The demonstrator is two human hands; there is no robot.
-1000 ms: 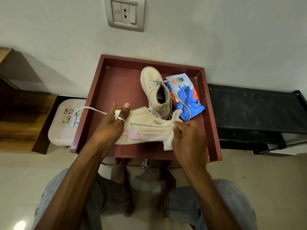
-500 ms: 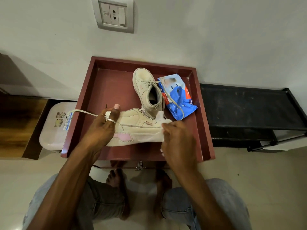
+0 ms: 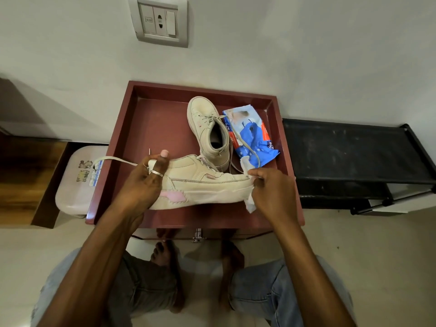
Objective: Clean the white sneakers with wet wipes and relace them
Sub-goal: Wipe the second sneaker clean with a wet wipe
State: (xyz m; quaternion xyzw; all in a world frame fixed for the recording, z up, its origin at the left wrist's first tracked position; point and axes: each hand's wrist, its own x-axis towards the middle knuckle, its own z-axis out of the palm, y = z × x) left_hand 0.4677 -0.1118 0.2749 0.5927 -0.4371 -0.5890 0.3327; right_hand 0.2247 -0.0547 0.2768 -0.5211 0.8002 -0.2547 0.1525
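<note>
- The wet wipe (image 3: 249,201), which half a second ago lay spread over the toe end of the held sneaker (image 3: 203,188), has slid off to the very tip: it now bunches at the right end of the shoe, a fold showing above the right hand (image 3: 271,192) and a tail below it.
- The right hand's grip is clamped on that wipe, pressed against the toe.
- The left hand (image 3: 144,185) has not shifted: its grip is closed around the heel end, thumb on top, with a loose lace (image 3: 113,159) trailing off to the left.
- The held sneaker lies on its side above the near part of the red tray (image 3: 132,128); the second sneaker (image 3: 207,128) rests farther in, touching the blue wipes packet (image 3: 252,133) on its right.
- Judgement: one stroke along the side has ended at the toe, so wiping goes on; relacing looks unstarted.
</note>
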